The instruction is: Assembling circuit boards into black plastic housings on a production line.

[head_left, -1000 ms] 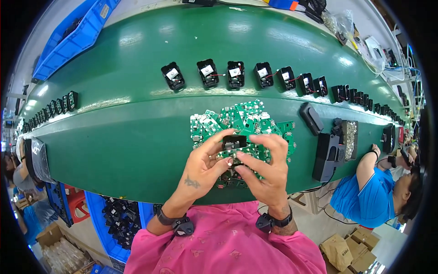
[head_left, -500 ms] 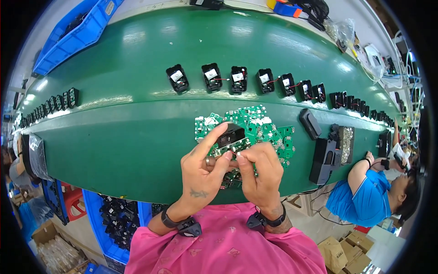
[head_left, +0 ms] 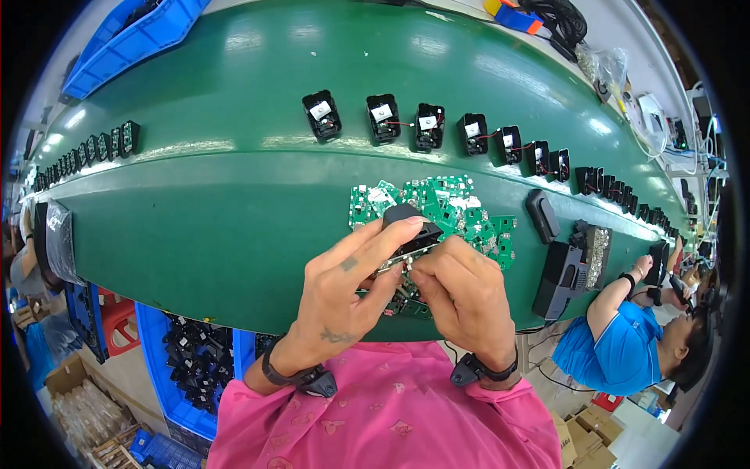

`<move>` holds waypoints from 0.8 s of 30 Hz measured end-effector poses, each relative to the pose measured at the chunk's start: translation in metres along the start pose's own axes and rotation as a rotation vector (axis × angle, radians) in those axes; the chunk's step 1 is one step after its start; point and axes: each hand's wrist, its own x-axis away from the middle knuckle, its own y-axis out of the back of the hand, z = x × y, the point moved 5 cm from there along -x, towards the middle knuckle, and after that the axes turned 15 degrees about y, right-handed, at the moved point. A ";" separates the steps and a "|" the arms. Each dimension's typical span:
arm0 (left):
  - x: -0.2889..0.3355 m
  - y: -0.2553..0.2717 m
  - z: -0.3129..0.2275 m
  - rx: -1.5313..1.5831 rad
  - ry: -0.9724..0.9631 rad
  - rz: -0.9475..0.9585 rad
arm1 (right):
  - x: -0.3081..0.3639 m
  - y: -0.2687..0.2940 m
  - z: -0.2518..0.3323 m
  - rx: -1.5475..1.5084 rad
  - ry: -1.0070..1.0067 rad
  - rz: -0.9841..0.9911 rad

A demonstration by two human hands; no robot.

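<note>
My left hand (head_left: 344,289) holds a black plastic housing (head_left: 403,213) tilted above the table, with the index finger along its side. At the housing's near side is a green circuit board (head_left: 397,259), partly covered by my fingers. My right hand (head_left: 467,288) has thumb and index finger pinched together against the board's edge. A small white connector (head_left: 408,264) shows at those fingertips, mostly hidden. Beneath and beyond both hands lies a loose pile of green circuit boards (head_left: 457,207).
Black housings (head_left: 430,129) with white labels and red wires stand in a row across the green table (head_left: 195,227). Another row (head_left: 129,139) runs left. A black device (head_left: 556,273) is at right, near a person in blue (head_left: 613,352). A blue bin (head_left: 160,375) holds black parts.
The view has shifted slightly, so the table things sit further right. The housing has tipped in my left hand, and the board shows less. My right fingers stay pinched at the board.
</note>
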 end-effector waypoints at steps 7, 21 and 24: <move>0.001 -0.004 -0.008 -0.185 -0.010 0.091 | 0.009 0.004 -0.003 -0.067 -0.046 0.030; 0.009 -0.035 -0.004 -0.390 -0.051 -0.104 | 0.025 0.002 -0.013 0.074 -0.037 -0.035; 0.008 -0.036 -0.001 -0.422 -0.031 -0.132 | 0.030 -0.007 -0.016 0.129 -0.049 -0.072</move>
